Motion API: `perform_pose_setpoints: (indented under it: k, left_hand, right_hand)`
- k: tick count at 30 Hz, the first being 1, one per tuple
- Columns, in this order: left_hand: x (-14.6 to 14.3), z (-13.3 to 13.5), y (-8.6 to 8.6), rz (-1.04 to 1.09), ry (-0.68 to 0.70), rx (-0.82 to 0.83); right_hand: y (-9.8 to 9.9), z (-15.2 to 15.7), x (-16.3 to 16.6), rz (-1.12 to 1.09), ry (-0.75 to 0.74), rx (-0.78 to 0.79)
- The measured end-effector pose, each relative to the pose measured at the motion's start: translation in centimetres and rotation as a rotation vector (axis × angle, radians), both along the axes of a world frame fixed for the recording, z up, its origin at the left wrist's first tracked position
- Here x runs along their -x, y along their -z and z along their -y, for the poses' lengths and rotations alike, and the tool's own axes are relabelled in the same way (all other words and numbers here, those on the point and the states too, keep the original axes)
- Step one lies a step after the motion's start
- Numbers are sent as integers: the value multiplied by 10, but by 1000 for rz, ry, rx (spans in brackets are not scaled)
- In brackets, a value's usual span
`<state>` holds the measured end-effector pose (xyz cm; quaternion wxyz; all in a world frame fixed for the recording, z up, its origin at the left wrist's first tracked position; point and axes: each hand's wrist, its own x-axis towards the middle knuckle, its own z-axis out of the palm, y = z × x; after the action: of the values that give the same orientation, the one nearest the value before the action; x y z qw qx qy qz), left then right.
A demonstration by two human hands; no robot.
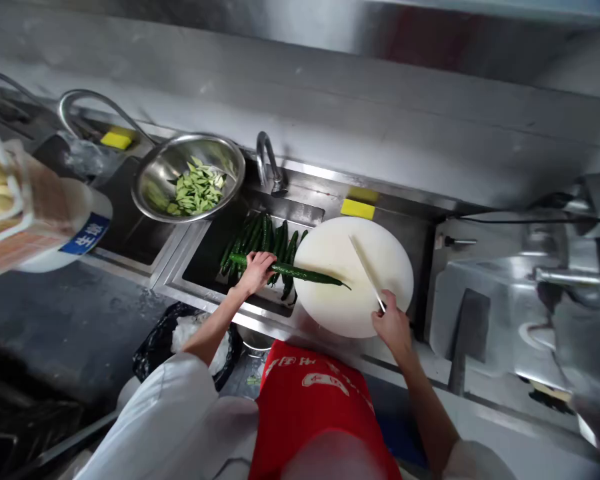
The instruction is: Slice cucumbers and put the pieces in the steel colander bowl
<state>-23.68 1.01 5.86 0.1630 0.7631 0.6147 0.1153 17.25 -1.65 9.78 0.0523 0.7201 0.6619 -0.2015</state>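
"One cutting board (330, 250): white, round, smooth, faintly marked. What lies about it?"

"Item, one cucumber (310, 272): long, dark green, glossy, thinning to a tail. It reaches from left of the board to over the board's left part; whether it touches the surface, I cannot tell."

"And the hands?"

"Left hand (257, 270): left of the board, fingers curled round the cucumber towards its thicker end. Right hand (390, 320): at the board's near right edge, fingers closed round the dark handle of one knife (365, 267). Its blade is straight, slim and pale, slanting over the board with the point away from the person."

"Notes on handling?"

"Three, by my judgement. Bring the cucumber's whole length onto the board, as wet-looking skin may roll or slide. Keep the left fingertips tucked and well back from the blade. Hold the knife level and steady whenever the cucumber is shifted."

"Remaining stock?"

"Several cucumbers (265, 233), slender and dark, side by side in the metal sink (200, 267) just left of the board. One steel bowl (153, 180), wide, shiny, round-rimmed, farther left of the board and beyond it; inside, cut green pieces (197, 190), pointed, pale-faced, dark-edged. One curved metal tap (264, 160), beyond the board to its left. One yellow pad (359, 209), flat and oblong, just behind the board; material uncertain."
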Motion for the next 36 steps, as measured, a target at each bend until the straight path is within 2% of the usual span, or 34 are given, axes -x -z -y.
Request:
perform_pose_setpoints:
  k: [2,5,7,10,15,27,36]
  left_hand:
    - [-32,-14,2,-10,80,-9]
    - [-84,-37,13,-3,206,-15]
    - [-113,-48,22,40,271,-9]
    - [-137,-51,33,106,253,-47]
    - [-144,-45,41,103,172,-95]
    - [-141,-50,47,119,206,-131]
    - [-146,-34,44,90,150,-125]
  right_hand:
    - [-17,18,-40,-1,-15,-65]
    - [-38,57,-85,-2,-68,-84]
    - [-46,84,-102,6,-91,-50]
    - [-50,114,-109,42,-84,62]
    - [-48,129,-107,58,-87,158]
    - [-57,103,-103,132,-165,255]
    - [-52,110,-109,137,-145,324]
